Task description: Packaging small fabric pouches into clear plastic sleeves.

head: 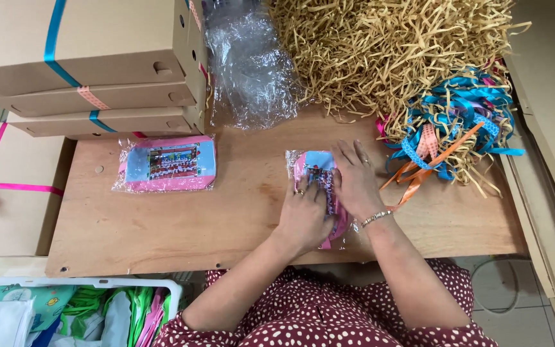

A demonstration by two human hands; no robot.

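A plywood tabletop (pixel 181 225) ringed by boxes (pixel 91 64) and paper shred (pixel 380 45). Near its front edge, both hands, left (pixel 304 215) and right (pixel 354 180), press flat with fingers together on a pink packet (pixel 313 164) in clear wrap: probably light, flexible, slippery; best held by its edges.

Gift-packing workshop: stacked ribboned cardboard boxes (pixel 91 61), paper shred (pixel 380 51), ribbons (pixel 457 122).

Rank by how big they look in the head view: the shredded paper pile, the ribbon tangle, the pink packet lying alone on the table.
1. Shredded paper pile, by far the largest.
2. Ribbon tangle.
3. Pink packet, somewhat smaller than the ribbons, though their loose ends make that edge unsure.
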